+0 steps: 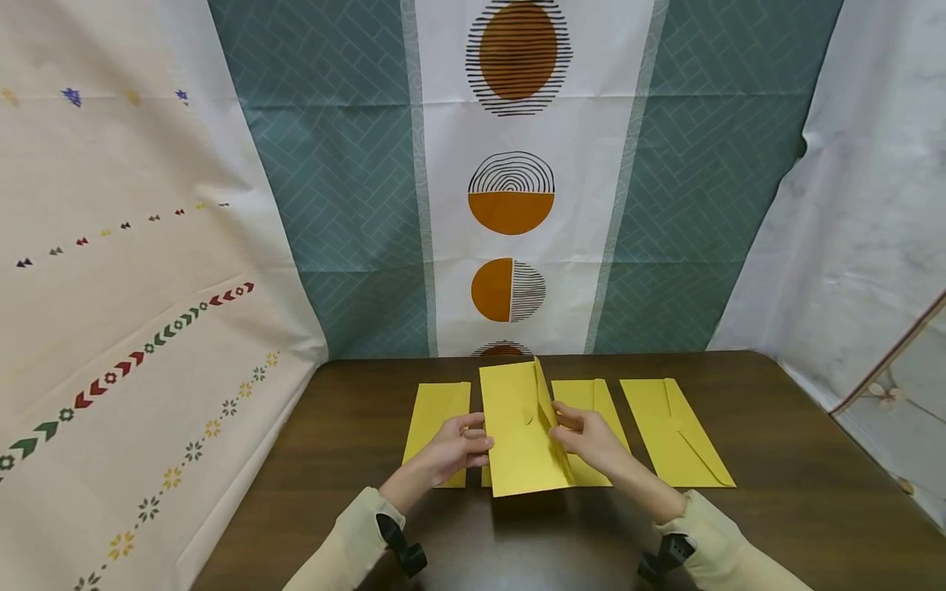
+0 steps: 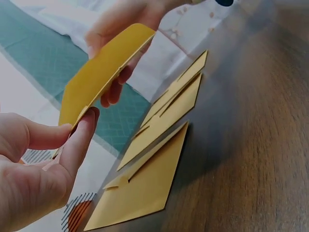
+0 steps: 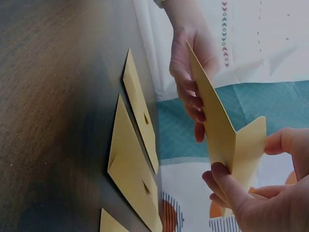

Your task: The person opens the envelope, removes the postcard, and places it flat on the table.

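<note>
Left hand (image 1: 458,447) and right hand (image 1: 591,439) each grip one yellow, rectangular paper envelope (image 1: 521,435) in the head view; with that envelope as the clock's centre, they sit at 9 and 3 o'clock. It is held tilted above a dark brown wooden table (image 1: 776,460), where at least three more yellow paper envelopes (image 1: 676,431) lie: one toward 9 o'clock, one partly hidden behind it toward 2, one farther out at 3. From the left wrist, the left hand, at 8 o'clock of that view, pinches the envelope's edge between thumb and fingers; the envelope stretches up toward the right hand, between 11 and 12, and bows slightly, so it is probably light and flexible, more likely to crease than break. From the right wrist, its long pointless-looking plain side flap (image 3: 248,150) stands away from the body between 3 and 4 o'clock, with the right hand's thumb at the flap and its fingers near the fold; the left hand supports the body from 1 o'clock. Smooth paper may slide a little, so a gentle pinch at the long edges, clear of the flap's crease, should suit it best.
</note>
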